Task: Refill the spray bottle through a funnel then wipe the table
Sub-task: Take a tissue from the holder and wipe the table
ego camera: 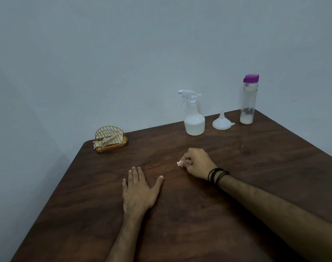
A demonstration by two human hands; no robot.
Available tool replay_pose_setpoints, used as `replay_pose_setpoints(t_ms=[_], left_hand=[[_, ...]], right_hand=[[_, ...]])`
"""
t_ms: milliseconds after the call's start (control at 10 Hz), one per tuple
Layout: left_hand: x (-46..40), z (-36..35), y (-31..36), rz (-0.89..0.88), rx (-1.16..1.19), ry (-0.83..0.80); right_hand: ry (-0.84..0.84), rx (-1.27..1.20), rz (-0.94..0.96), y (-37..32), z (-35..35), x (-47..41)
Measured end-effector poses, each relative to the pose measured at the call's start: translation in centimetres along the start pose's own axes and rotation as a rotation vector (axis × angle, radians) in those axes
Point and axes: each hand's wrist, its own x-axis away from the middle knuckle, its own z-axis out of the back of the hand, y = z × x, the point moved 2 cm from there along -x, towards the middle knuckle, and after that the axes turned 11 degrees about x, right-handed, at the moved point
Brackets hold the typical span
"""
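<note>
Dark brown wood grain covers the table (180, 214), which carries everything in view. The right hand (196, 163) rests near the middle of it, its grip curled tight round a small crumpled white tissue (180, 163) that touches the wood; black bands circle that wrist. The left hand (137, 190) lies flat on the table beside it, well apart from the tissue, fingers straight and thumb spread, holding nothing. Along the far edge stands the spray bottle (194, 115), upright, its white trigger head fitted on, with pale liquid in its lower part. Just to its right the clear funnel (222, 121) sits mouth down, spout pointing up, apart from the bottle. Further right stands a tall clear bottle with a purple cap (248, 100), a little whitish liquid at its bottom. At the far left corner sits a yellow wire napkin holder (110, 139) with white napkins in it. Nothing lies between the hands and these things.
</note>
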Motion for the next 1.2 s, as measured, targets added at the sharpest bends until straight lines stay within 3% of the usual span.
replay_pose_setpoints(t_ms=[300, 800, 1200], left_hand=[[0.1, -0.2, -0.2, -0.002, 0.009, -0.003], [-0.5, -0.4, -0.4, -0.007, 0.029, 0.028], [-0.5, -0.3, -0.6, -0.010, 0.041, 0.014]], right_hand=[[-0.036, -0.144, 0.102, -3.1, -2.2, -1.5], [0.143, -0.679, -0.411, -0.8, -3.9, -10.7], [0.167, -0.772, -0.372, -2.0, -5.1, -12.0]])
